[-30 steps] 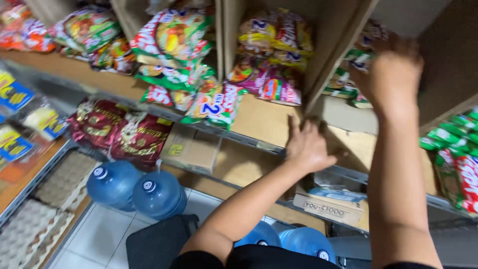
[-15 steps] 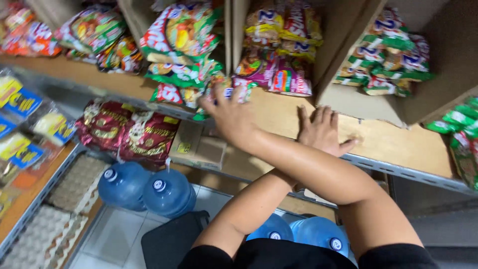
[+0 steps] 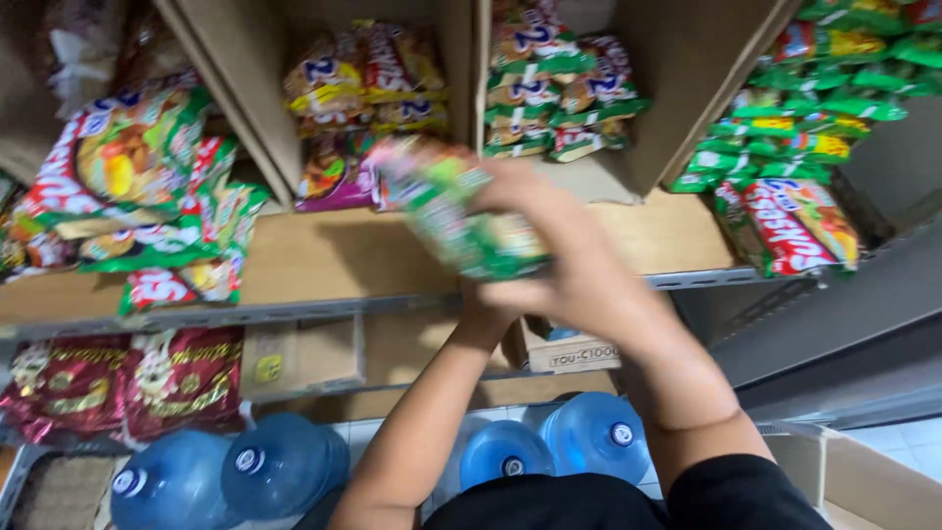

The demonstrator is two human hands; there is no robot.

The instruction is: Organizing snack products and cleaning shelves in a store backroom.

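- below the shelf (image 3: 324,260): four blue water jugs (image 3: 280,461).
- right hand (image 3: 579,265) clamped on one green noodle packet (image 3: 461,216).
- left hand (image 3: 481,304) mostly hidden; grip unclear.

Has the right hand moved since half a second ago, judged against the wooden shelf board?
Yes. The right hand has lifted off the wooden shelf board and now grips a green packet above it.

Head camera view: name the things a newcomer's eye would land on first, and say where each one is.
First comes the green snack packet, blurred, held at the middle of the picture by the right hand above the wooden shelf; the left hand is mostly hidden beneath it. Next, bright stacked packets fill the cardboard boxes behind. Blue water bottles lie along the bottom, under the shelf.
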